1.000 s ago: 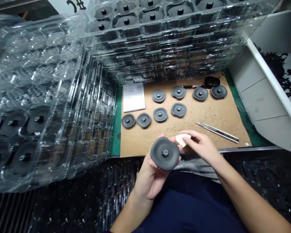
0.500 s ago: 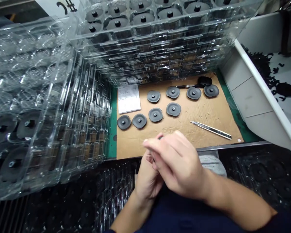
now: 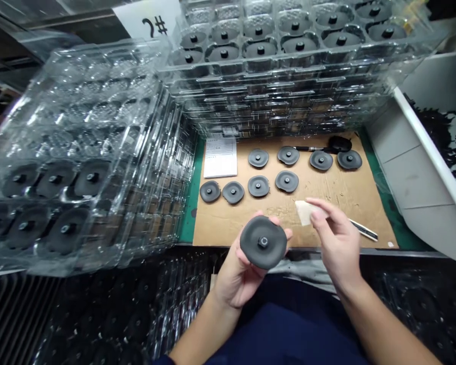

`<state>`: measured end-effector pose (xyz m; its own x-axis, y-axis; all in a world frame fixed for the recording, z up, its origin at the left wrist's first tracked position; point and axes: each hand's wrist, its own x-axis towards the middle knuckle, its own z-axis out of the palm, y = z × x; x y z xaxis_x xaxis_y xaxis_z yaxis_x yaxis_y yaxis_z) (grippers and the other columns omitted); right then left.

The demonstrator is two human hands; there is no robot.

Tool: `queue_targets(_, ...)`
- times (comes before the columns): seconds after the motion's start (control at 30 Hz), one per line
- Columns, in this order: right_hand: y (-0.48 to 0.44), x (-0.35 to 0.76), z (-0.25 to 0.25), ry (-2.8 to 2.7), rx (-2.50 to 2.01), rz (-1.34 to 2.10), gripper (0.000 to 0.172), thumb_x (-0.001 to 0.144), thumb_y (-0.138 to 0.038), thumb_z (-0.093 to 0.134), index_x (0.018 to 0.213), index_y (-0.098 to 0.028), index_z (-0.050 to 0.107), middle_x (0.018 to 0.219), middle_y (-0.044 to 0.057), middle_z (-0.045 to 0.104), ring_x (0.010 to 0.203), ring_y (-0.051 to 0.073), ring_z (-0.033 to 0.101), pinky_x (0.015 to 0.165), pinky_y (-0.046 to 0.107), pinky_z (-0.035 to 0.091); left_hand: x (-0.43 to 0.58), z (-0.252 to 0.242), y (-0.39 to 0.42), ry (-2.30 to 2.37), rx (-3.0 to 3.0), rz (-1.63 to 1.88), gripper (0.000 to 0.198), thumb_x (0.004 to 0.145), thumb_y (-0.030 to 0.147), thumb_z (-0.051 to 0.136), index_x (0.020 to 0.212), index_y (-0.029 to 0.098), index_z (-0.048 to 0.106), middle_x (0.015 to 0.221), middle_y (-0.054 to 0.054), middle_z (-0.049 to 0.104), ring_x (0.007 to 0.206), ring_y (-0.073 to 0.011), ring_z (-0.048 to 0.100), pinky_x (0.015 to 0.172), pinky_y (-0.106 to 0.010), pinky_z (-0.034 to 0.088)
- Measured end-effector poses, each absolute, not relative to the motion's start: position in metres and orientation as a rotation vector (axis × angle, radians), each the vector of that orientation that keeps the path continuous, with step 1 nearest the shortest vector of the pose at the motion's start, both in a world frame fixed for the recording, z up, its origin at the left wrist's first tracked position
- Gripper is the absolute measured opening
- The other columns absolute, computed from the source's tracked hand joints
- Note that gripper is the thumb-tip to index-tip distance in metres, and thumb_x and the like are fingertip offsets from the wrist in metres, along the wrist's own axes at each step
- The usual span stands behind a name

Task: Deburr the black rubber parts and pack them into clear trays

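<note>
My left hand [image 3: 237, 271] grips a round black rubber disc [image 3: 263, 242] with a small centre hub, held face up over the near edge of the cardboard sheet [image 3: 327, 192]. Just right of it, my right hand [image 3: 336, 243] pinches a small pale wedge-shaped piece [image 3: 303, 211] between thumb and fingers, a short gap from the disc. Several matching black discs [image 3: 258, 186] lie in two rows on the cardboard beyond my hands.
Tall stacks of clear plastic trays [image 3: 273, 76] holding black discs stand behind and to the left [image 3: 68, 167]. A utility knife [image 3: 363, 230] lies partly behind my right hand. A white paper slip [image 3: 221, 157], a black pen [image 3: 311, 148] and a white bin [image 3: 421, 162] lie around the cardboard.
Half a second ago my right hand lay over the disc in my left hand; it has pulled back to the right with the pale piece, and the disc shows again.
</note>
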<state>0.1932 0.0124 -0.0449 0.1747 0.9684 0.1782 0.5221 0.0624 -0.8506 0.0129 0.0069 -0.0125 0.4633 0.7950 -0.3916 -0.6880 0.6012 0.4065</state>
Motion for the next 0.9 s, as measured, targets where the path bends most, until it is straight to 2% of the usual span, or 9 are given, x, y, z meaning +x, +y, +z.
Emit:
queue_targets(0.13,0.016,0.207,-0.087,-1.680,-1.726,0.595,0.025,0.087,-0.028,0.051,0.104,-0.023,0.068,0.104,0.009,0.063,0.099,0.026,0.055,0.089,0.046,0.042,0.008,-0.014,0.004,0.456,0.117,0.896,0.050,0.074,0.050,0.064,0.121,0.033,0.057,0.128,-0.001,0.057,0.113,-0.0297,0.058,0.096,-0.042,0.046)
queue_targets(0.2,0.010,0.215,-0.091,-1.687,-1.733,0.538,0.026,0.086,-0.027,0.052,0.106,-0.023,0.068,0.112,0.010,0.059,0.106,0.027,0.051,0.095,0.048,0.037,0.007,-0.015,0.004,0.436,0.114,0.890,0.049,0.078,0.055,0.056,0.122,0.032,0.056,0.126,-0.002,0.059,0.105,-0.0285,0.063,0.088,-0.038,0.051)
queue_targets(0.3,-0.001,0.230,-0.086,-1.669,-1.791,0.395,0.030,0.087,-0.024,0.048,0.114,-0.024,0.063,0.115,0.009,0.056,0.109,0.025,0.050,0.097,0.044,0.037,0.006,-0.018,0.004,0.508,0.243,0.929,0.051,0.081,0.059,0.049,0.124,0.031,0.055,0.122,-0.005,0.060,0.092,-0.0253,0.067,0.074,-0.033,0.053)
queue_targets(0.33,-0.003,0.236,-0.086,-1.661,-1.847,0.337,0.031,0.087,-0.025,0.049,0.115,-0.024,0.062,0.115,0.009,0.056,0.110,0.025,0.049,0.098,0.043,0.037,0.005,-0.019,0.004,0.584,0.362,0.967,0.050,0.082,0.056,0.051,0.125,0.031,0.053,0.122,-0.006,0.060,0.093,-0.0252,0.067,0.076,-0.034,0.052)
queue_targets(0.4,-0.004,0.249,-0.092,-1.637,-1.987,0.251,0.032,0.085,-0.030,0.053,0.115,-0.023,0.061,0.117,0.011,0.055,0.112,0.028,0.048,0.097,0.047,0.035,0.004,-0.024,0.005,0.809,0.744,1.046,0.051,0.081,0.040,0.062,0.129,0.031,0.049,0.124,-0.008,0.058,0.105,-0.0263,0.061,0.090,-0.038,0.046)
queue_targets(0.5,0.001,0.265,-0.109,-1.582,-2.106,0.229,0.026,0.081,-0.036,0.058,0.100,-0.019,0.065,0.117,0.014,0.055,0.112,0.034,0.045,0.094,0.053,0.033,0.000,-0.033,0.007,1.047,1.445,1.154,0.084,0.070,0.012,0.074,0.139,0.033,0.031,0.127,-0.009,0.055,0.118,-0.0259,0.051,0.103,-0.043,0.035)
queue_targets(0.6,0.006,0.269,-0.119,-1.513,-2.079,0.224,0.020,0.082,-0.033,0.055,0.089,-0.016,0.063,0.111,0.015,0.058,0.109,0.032,0.048,0.093,0.054,0.034,-0.003,-0.038,0.007,1.102,1.825,1.208,0.103,0.066,0.009,0.075,0.145,0.027,0.011,0.127,-0.014,0.053,0.115,-0.0263,0.052,0.100,-0.046,0.039)
queue_targets(0.77,0.002,0.241,-0.078,-1.478,-1.900,0.429,0.023,0.089,-0.031,0.049,0.104,-0.018,0.059,0.100,0.009,0.063,0.090,0.020,0.060,0.079,0.036,0.050,-0.005,-0.035,0.006,1.262,1.901,1.187,0.104,0.065,0.016,0.079,0.145,0.018,0.011,0.120,-0.017,0.055,0.112,-0.0257,0.055,0.099,-0.042,0.043)
queue_targets(0.9,-0.014,0.204,-0.017,-1.660,-1.602,0.675,0.027,0.088,-0.022,0.055,0.113,-0.028,0.062,0.107,0.003,0.063,0.098,0.016,0.060,0.085,0.029,0.048,-0.005,-0.032,0.004,1.379,1.914,1.287,0.104,0.060,0.017,0.082,0.143,0.018,0.019,0.117,-0.015,0.056,0.108,-0.0259,0.056,0.097,-0.043,0.045)
